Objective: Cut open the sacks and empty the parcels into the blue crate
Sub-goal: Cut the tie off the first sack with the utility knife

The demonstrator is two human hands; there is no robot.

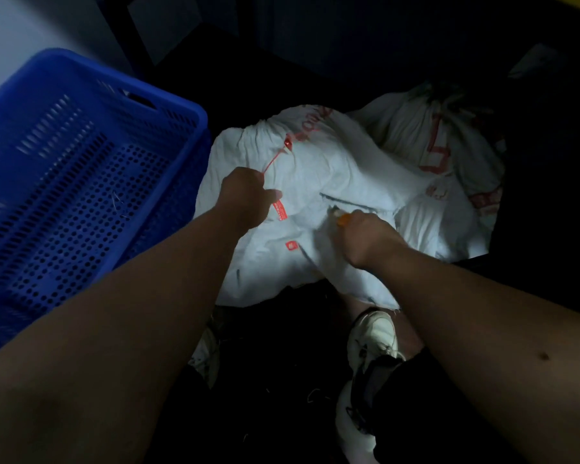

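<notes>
left hand point(245, 197) fingers clamp the red tie point(275, 159) on the sack point(332, 169); right hand point(365, 237) fingers clamp the knife point(340, 217) at the slit.

Both bare forearms are extended forward and downward from the lower corners of the view. The left hand point(246, 195) is closed into a fist, knuckles turned away, with the thumb laid forward. The right hand point(369, 237) is curled tightly in a grip, its wrist bent slightly inward toward the left hand.
</notes>
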